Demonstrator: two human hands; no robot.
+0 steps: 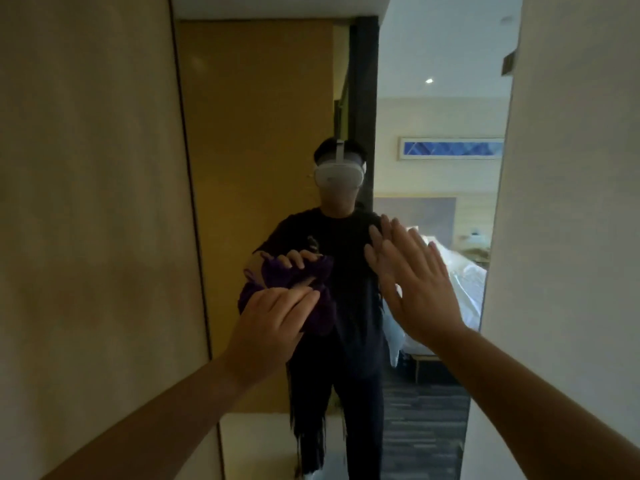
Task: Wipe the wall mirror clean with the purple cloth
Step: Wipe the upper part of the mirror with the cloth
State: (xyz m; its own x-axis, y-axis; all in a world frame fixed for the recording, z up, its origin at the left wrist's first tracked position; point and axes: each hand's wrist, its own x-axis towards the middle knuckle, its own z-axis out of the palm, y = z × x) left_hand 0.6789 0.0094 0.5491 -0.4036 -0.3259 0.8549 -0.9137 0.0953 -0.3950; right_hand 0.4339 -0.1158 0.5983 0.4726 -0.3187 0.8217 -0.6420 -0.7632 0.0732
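Note:
The tall wall mirror (263, 98) fills the middle of the head view, between a tan panel on the left and a pale wall on the right. My left hand (273, 320) presses the bunched purple cloth (322, 317) against the glass at chest height, fingers laid over it. The cloth's reflection shows just above, with the mirrored hand on it. My right hand (420, 289) is held flat with straight fingers at or against the glass, to the right of the cloth, meeting its own reflection. The mirror shows a person in dark clothes wearing a white headset.
A tan wall panel (90, 202) borders the mirror's left edge and a pale wall (568, 237) its right edge. Reflected in the glass are a wooden door, a bed with white bedding, a framed blue picture and dark carpet.

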